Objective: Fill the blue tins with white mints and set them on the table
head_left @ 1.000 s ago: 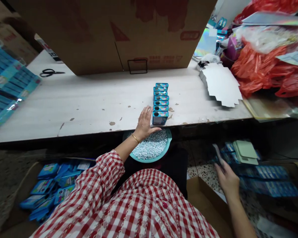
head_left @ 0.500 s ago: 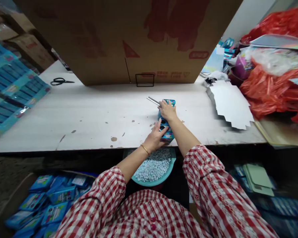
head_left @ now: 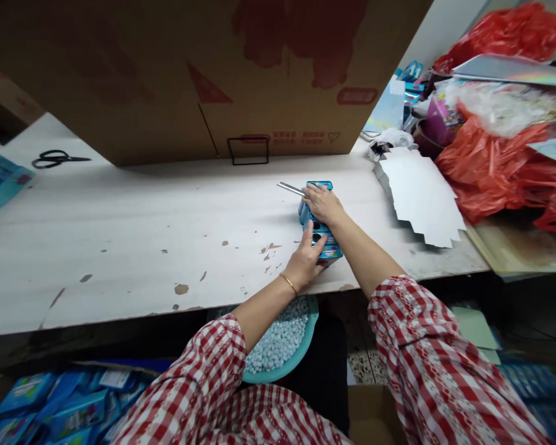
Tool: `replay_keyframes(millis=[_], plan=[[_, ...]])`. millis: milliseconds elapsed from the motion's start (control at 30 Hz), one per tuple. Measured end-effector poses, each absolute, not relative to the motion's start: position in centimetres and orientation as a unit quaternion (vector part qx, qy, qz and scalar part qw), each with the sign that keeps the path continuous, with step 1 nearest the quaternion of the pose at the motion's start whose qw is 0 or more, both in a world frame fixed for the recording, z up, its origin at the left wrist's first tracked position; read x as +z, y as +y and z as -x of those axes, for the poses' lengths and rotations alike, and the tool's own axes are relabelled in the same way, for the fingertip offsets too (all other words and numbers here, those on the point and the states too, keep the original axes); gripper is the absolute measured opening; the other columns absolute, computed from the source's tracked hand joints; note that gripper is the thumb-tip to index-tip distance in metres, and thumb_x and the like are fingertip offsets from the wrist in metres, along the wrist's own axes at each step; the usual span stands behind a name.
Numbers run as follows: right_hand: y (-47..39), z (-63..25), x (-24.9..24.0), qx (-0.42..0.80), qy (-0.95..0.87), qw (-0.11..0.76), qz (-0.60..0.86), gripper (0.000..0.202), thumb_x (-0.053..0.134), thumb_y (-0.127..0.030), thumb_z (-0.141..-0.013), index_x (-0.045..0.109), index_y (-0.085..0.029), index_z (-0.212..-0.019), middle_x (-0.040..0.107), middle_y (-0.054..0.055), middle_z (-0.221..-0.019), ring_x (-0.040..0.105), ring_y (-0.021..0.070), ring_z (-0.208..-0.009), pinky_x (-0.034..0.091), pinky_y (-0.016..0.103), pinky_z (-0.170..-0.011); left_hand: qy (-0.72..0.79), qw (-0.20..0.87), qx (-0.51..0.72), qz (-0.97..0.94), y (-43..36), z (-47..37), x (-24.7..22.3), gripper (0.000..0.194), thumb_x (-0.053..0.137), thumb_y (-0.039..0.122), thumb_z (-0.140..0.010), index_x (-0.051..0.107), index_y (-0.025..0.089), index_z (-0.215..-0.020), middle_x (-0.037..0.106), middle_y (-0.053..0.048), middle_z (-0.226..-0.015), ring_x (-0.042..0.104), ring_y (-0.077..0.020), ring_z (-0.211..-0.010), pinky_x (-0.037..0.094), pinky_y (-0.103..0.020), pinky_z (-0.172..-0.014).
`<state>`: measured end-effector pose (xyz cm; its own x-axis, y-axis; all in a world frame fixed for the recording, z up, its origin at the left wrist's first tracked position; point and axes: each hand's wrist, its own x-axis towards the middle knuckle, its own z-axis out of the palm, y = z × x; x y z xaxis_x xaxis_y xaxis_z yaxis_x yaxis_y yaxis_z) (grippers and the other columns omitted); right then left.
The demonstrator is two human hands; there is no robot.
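Observation:
On the white tabletop point(head_left: 134, 213), near its front edge, stands a short row of small blue boxes point(head_left: 332, 251) with dark round spots on top. My left hand point(head_left: 307, 261) is closed around the near end of the row, thumb on the upper side. Over the far end lies my right hand point(head_left: 323, 203), its fingers curled down on the boxes. A thin silver tool with two prongs, like tweezers point(head_left: 291, 188), sticks out leftward from under my right fingers. The palms hide much of the row.
A large cardboard box point(head_left: 167, 123) stands at the back, a black wire frame point(head_left: 249, 162) before it. Black scissors point(head_left: 58, 159) lie left. White cut card point(head_left: 419, 191) and red plastic bags point(head_left: 486, 167) are right. Below are a teal basin point(head_left: 311, 334) of pale pellets and blue packs point(head_left: 74, 411).
The view has shifted and tilted. Both hands and the blue boxes have slid a little to the right on the table, nearer the white card. My grip looks the same.

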<state>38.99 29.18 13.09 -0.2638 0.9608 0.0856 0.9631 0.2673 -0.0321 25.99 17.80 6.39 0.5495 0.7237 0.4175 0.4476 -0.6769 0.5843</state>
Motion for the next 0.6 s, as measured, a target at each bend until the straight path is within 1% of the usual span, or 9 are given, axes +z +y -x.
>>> replay_keyframes(millis=[133,200,300,367,467,600], plan=[[32.7,-44.9,13.0,-0.023,-0.818,0.044,0.572,0.043,0.031,-0.024,-0.094,0.048,-0.008,-0.130,0.050,0.015,-0.136,0.036,0.0226,-0.131,0.025,0.042,-0.109,0.335,0.226,0.327,-0.854,21.2,-31.7,6.5,0.070,0.069,0.019,-0.072,0.038,0.020,-0.135,-0.012,-0.011,-0.155,0.021,-0.0371,-0.139,0.040,-0.048,-0.107],[34.8,-47.6,12.8,-0.029,-0.817,0.056,0.573,0.043,0.031,-0.025,-0.094,0.048,-0.008,-0.130,0.051,0.015,-0.134,0.037,0.0227,-0.130,0.026,0.042,-0.108,0.338,0.228,0.325,-0.853,23.2,-34.5,6.5,0.069,0.068,0.018,-0.073,0.039,0.019,-0.134,-0.011,-0.012,-0.155,0.022,-0.0379,-0.139,0.041,-0.049,-0.107],[38.3,-50.9,12.7,-0.037,-0.805,0.076,0.587,0.044,0.033,-0.029,-0.094,0.049,-0.008,-0.129,0.050,0.016,-0.135,0.041,0.0256,-0.127,0.031,0.044,-0.105,0.344,0.228,0.329,-0.849,26.6,-38.1,6.4,0.072,0.070,0.017,-0.071,0.038,0.019,-0.135,-0.011,-0.011,-0.155,0.021,-0.0393,-0.139,0.040,-0.049,-0.108],[40.8,-52.6,12.5,-0.040,-0.804,0.084,0.587,0.045,0.033,-0.032,-0.094,0.050,-0.009,-0.128,0.049,0.016,-0.136,0.042,0.0272,-0.125,0.033,0.046,-0.103,0.349,0.226,0.341,-0.843,28.9,-40.1,6.3,0.075,0.071,0.018,-0.071,0.035,0.021,-0.137,-0.012,-0.010,-0.155,0.019,-0.0392,-0.140,0.039,-0.050,-0.108],[44.4,-54.4,12.2,-0.036,-0.815,0.097,0.571,0.045,0.031,-0.036,-0.094,0.049,-0.013,-0.129,0.049,0.013,-0.136,0.044,0.0281,-0.123,0.035,0.048,-0.101,0.358,0.222,0.358,-0.834,32.1,-42.2,5.8,0.080,0.071,0.022,-0.073,0.029,0.026,-0.141,-0.014,-0.007,-0.155,0.016,-0.0392,-0.140,0.039,-0.052,-0.108],[47.9,-55.4,11.6,-0.024,-0.812,0.106,0.573,0.046,0.032,-0.039,-0.094,0.048,-0.017,-0.131,0.051,0.011,-0.134,0.045,0.0294,-0.122,0.036,0.050,-0.100,0.368,0.230,0.362,-0.825,34.7,-43.7,5.4,0.086,0.071,0.028,-0.075,0.020,0.033,-0.144,-0.010,-0.003,-0.156,0.012,-0.0389,-0.141,0.037,-0.054,-0.109]])
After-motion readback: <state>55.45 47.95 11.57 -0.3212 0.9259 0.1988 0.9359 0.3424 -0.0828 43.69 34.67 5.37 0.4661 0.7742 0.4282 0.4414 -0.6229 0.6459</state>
